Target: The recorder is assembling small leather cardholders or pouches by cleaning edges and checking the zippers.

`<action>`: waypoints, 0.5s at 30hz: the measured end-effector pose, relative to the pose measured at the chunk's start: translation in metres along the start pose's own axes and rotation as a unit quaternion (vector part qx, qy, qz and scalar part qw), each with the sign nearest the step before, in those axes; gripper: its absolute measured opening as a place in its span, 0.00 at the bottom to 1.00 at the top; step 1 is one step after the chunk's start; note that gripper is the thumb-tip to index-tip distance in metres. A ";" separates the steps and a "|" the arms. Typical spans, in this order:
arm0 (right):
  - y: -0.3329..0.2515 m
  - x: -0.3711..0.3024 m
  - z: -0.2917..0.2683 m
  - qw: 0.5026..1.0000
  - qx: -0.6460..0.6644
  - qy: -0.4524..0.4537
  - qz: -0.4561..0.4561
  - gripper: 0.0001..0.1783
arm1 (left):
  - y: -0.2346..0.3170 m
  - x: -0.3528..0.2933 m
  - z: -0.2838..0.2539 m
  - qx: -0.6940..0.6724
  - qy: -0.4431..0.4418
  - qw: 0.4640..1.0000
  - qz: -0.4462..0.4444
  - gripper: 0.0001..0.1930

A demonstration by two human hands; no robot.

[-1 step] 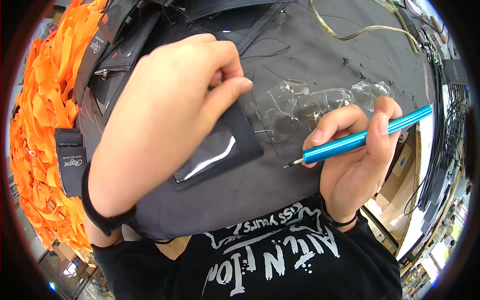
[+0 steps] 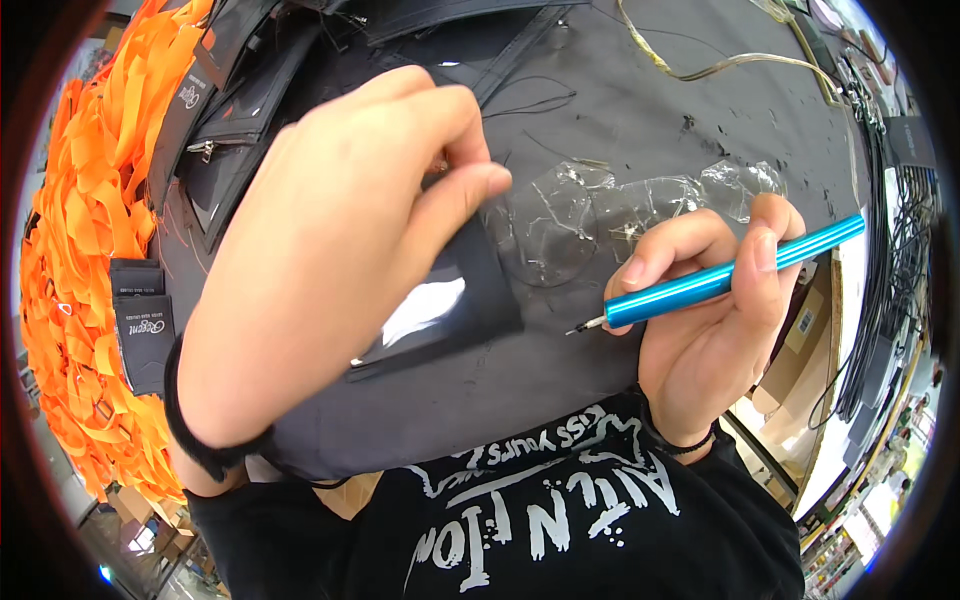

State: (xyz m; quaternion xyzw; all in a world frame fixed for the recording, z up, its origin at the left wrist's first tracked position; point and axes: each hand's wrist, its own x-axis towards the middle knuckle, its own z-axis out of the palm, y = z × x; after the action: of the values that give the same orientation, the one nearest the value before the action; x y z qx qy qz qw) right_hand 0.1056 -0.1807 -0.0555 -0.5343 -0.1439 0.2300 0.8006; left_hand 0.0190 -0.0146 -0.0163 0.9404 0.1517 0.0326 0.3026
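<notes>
My left hand [image 2: 370,190] is over a black pouch [image 2: 485,300] with a clear window, hiding much of it. Its thumb and forefinger are closed at the pouch's far edge; what they pinch is hidden. In my right hand [image 2: 715,310] is a shiny blue pen-shaped tool [image 2: 690,288] with a thin metal tip. The tip points left and stands apart from the pouch. Beyond my right hand lie crinkled clear plastic pieces [image 2: 560,220] on the dark table cover [image 2: 560,385].
Orange straps [image 2: 85,280] are heaped along the left edge, with small black cards [image 2: 145,335] beside them. More black pouches [image 2: 235,130] lie at the far left. A yellowish cable [image 2: 715,70] runs across the far right. Black cords [image 2: 870,320] hang at the right.
My left hand has shifted slightly right. The pouch beneath has tilted a little, its near right corner lower and the shine on its window broader. My right hand has barely moved.
</notes>
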 end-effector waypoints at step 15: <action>0.013 0.002 0.002 0.977 -0.171 -0.090 -0.092 0.16 | 0.010 -0.022 0.015 -0.171 -0.012 0.984 -0.043 0.13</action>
State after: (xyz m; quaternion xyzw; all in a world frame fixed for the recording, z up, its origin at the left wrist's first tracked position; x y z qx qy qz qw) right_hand 0.1040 -0.1741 -0.0672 -0.6248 -0.3011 0.1750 0.6988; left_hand 0.0034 -0.0373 -0.0219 0.8676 0.1807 0.0334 0.4621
